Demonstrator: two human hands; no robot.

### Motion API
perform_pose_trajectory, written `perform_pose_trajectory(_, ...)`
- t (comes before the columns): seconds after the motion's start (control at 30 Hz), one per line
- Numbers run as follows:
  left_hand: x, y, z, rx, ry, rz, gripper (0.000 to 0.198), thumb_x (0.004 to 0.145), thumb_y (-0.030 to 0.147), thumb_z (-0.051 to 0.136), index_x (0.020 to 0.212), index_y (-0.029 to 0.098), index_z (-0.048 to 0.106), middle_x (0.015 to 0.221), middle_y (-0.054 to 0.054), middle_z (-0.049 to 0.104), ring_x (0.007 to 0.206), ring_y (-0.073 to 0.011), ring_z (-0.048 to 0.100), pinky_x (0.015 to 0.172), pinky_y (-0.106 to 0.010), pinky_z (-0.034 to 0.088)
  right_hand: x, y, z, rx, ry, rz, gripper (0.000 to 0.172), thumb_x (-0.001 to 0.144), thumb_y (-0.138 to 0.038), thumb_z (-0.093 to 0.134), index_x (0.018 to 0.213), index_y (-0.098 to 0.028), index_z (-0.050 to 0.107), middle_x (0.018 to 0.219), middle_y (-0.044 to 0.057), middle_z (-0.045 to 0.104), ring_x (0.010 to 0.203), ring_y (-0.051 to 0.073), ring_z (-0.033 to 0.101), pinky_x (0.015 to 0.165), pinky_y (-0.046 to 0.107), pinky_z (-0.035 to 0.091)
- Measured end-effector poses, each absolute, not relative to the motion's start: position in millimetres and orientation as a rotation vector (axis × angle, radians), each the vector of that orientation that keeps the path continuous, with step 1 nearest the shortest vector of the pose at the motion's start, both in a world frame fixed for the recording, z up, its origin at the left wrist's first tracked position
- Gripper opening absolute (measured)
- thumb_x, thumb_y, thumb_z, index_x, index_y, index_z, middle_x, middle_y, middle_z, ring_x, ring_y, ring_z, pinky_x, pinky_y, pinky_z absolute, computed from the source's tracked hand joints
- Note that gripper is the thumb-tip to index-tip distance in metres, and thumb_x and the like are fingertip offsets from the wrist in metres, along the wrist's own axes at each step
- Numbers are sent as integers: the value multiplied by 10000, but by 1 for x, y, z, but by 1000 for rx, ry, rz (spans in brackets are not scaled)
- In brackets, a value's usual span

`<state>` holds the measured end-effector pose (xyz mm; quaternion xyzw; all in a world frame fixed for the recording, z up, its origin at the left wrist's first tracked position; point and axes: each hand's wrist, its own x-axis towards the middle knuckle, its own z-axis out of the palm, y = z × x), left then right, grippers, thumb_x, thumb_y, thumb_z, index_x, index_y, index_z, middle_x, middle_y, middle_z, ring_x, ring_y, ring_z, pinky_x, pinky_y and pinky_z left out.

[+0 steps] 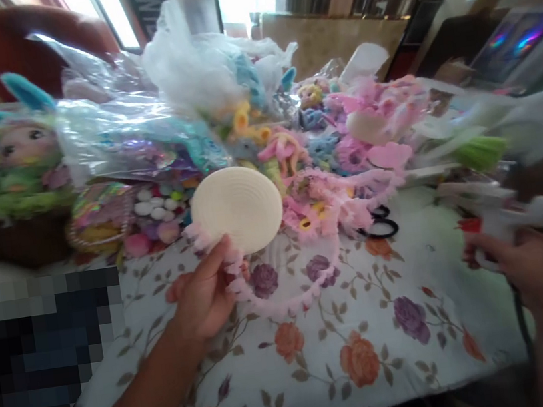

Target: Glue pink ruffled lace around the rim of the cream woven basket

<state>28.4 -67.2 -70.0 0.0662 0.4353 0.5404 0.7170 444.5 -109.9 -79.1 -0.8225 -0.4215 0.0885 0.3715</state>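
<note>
My left hand (207,290) pinches the edge of a round cream woven disc (236,208) together with a strip of pink ruffled trim (293,305). The trim hangs in a loop over the tablecloth and runs right toward a pink heap. At the right, my right hand (525,262) is wrapped round a white glue gun (519,206) with a red trigger; a dark cord drops below it. The gun is blurred and apart from the disc. Black-handled scissors (380,223) lie partly under the pink trim.
A flowered tablecloth (359,359) covers the table. Along the back are piled clear plastic bags (134,128), pink, yellow and blue plush pieces (289,150), and several pompoms (155,206). A green plush doll (18,165) stands at the left. A green bundle (480,152) lies at the right.
</note>
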Motion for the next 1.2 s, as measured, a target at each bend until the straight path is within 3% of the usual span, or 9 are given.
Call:
perform_pose_trajectory(0.1, 28, -67, -73, 179, 944, 1221, 122, 929, 166, 590, 808, 148, 592, 569, 26, 564, 444, -93, 566, 377, -144, 445, 388, -130, -70, -1866, -973, 487, 244, 752, -414, 721, 585, -254, 645, 531, 29, 601, 497, 185, 532, 459, 311, 379)
perform_pose_trajectory(0.27, 29, -68, -74, 171, 911, 1238, 50, 928, 150, 594, 884, 135, 611, 618, 25, 599, 453, -82, 568, 391, -145, 461, 288, -138, -68, -1665, -1009, 1092, 259, 683, -420, 791, 619, -201, 667, 524, 4, 615, 484, 141, 533, 470, 253, 416)
perform_pose_trajectory(0.4, 29, -69, -71, 119, 888, 1245, 103, 922, 179, 622, 835, 135, 589, 589, 36, 573, 443, -76, 554, 392, -145, 457, 241, -133, -76, -1582, -1081, 1325, 253, 722, -416, 727, 823, -185, 743, 509, -1, 608, 480, 151, 547, 466, 258, 441)
perform_pose_trajectory(0.57, 28, -68, -71, 99, 881, 1220, 184, 854, 229, 729, 784, 151, 578, 575, 47, 567, 425, -65, 540, 363, -128, 424, 222, -140, -80, -1589, -1165, 1344, 300, 728, -364, 663, 967, -207, 754, 554, -2, 623, 497, 187, 607, 409, 261, 448)
perform_pose_trajectory(0.67, 26, -69, -74, 135, 827, 1186, 217, 836, 261, 753, 761, 149, 583, 594, 36, 581, 426, -56, 534, 339, -114, 398, 222, -145, -83, -1641, -1233, 1290, 218, 716, -353, 682, 869, -216, 754, 568, 11, 641, 488, 178, 602, 387, 240, 428)
perform_pose_trajectory(0.77, 26, -71, -77, 176, 777, 1210, 267, 797, 261, 792, 703, 155, 565, 562, 48, 553, 462, -66, 558, 401, -127, 472, 222, -148, -85, -1685, -1254, 1248, 176, 737, -380, 685, 786, -217, 731, 566, 12, 636, 472, 164, 583, 347, 214, 372)
perform_pose_trajectory(0.93, 27, -73, -82, 218, 770, 1196, 325, 764, 296, 821, 665, 145, 551, 563, 29, 570, 460, -65, 550, 416, -128, 477, 219, -154, -88, -1823, -1185, 1325, 356, 814, -542, 622, 771, -198, 698, 614, 11, 622, 354, 86, 448, 272, 188, 232)
perform_pose_trajectory(1.2, 27, -73, -79, 221, 801, 1190, 297, 752, 293, 831, 688, 149, 579, 591, 34, 579, 489, -68, 569, 414, -128, 469, 218, -154, -85, -1889, -1165, 1338, 432, 776, -603, 624, 629, -199, 589, 557, 0, 556, 365, 86, 417, 295, 198, 227)
